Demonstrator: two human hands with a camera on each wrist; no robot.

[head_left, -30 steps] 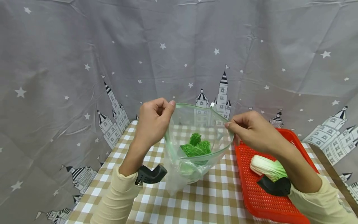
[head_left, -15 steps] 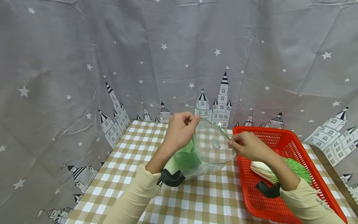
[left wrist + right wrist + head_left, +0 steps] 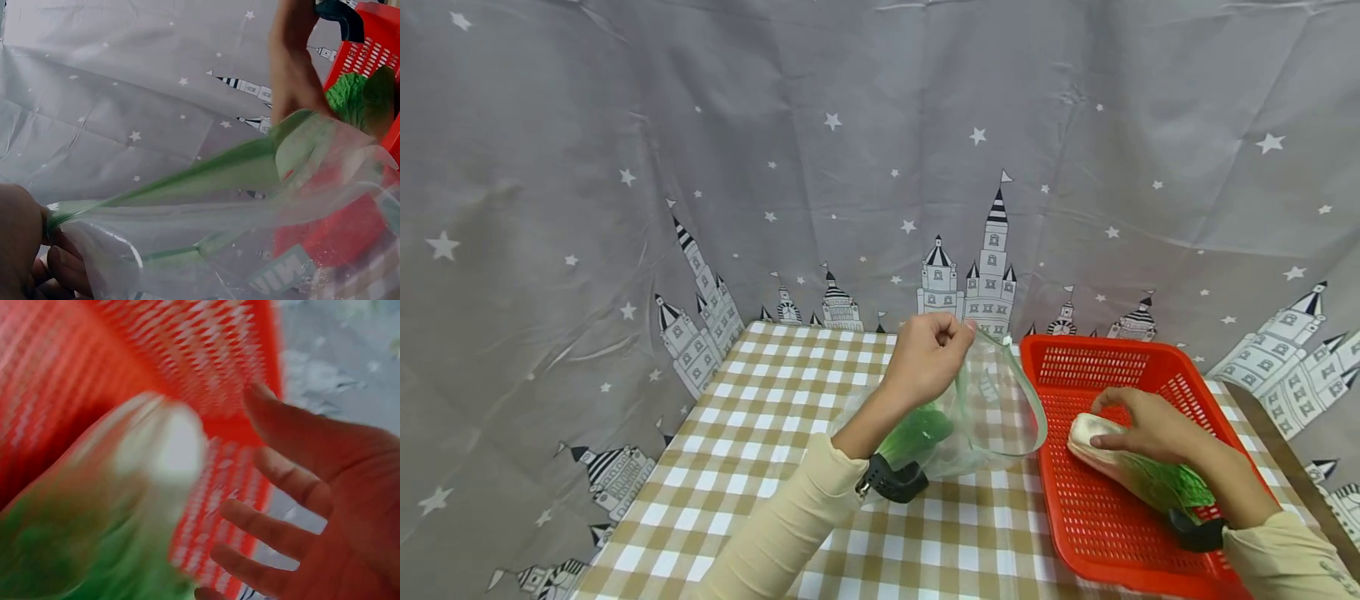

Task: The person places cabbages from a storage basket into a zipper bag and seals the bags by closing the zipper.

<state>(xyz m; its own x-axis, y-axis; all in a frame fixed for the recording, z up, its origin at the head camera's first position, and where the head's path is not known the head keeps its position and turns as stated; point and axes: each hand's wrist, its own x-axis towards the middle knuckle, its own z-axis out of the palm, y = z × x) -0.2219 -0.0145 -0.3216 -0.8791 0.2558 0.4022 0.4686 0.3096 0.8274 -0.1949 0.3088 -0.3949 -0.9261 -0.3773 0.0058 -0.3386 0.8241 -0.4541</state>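
Note:
My left hand pinches the green-edged rim of a clear zip bag, whose mouth gapes toward the right. Inside the bag lies a leafy green vegetable, partly hidden by my left wrist. In the left wrist view the bag stretches away from my fingers. A napa cabbage with a white base and green leaves rests in the red basket. Over it reaches my right hand. The right wrist view has its fingers spread beside the cabbage's white end, apart from it.
A brown-and-white checked cloth covers the table. Behind it hangs a grey curtain printed with stars and castles. The basket's raised, perforated walls surround the cabbage on the right side of the table.
My right hand has let go of the bag's rim and moved right, over the cabbage in the basket. My left hand has carried its side of the bag rightward and lower.

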